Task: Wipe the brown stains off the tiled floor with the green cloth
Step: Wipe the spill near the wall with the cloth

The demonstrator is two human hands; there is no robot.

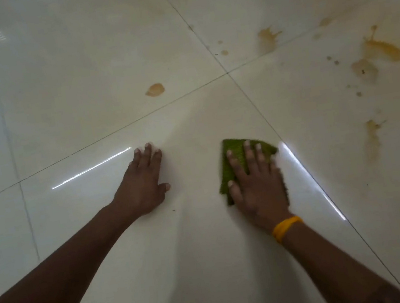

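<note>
Seen from above, looking down at a glossy cream tiled floor (79, 91) crossed by thin dark grout lines.

Nearest, two bare forearms reaching in from the bottom edge. On the right wrist, a yellow-orange band (286, 228).

Just beyond, right hand (256, 181) lying palm-down on top of a green cloth (232, 162), fingers (248, 154) straight and slightly spread, pressing the cloth flat against the tile. Cloth crumpled, showing past the fingertips and to the left of the thumb. Right edge of hand and cloth blurred.

To the left, well apart from the cloth, left hand (143, 183) planted flat on the bare tile, fingers straight and close together, thumb out to the side, holding nothing.

Bright streaks of reflected light on the tile beside each hand.

Farther out, brown stains: a small oval spot (155, 89) beyond the left hand, just past a grout line; a streaky smear (373, 137) to the right of the cloth; larger splashes (381, 48) higher on the right; another splash (267, 36) near the tile corner, with tiny drops scattered around. None touching the cloth.
</note>
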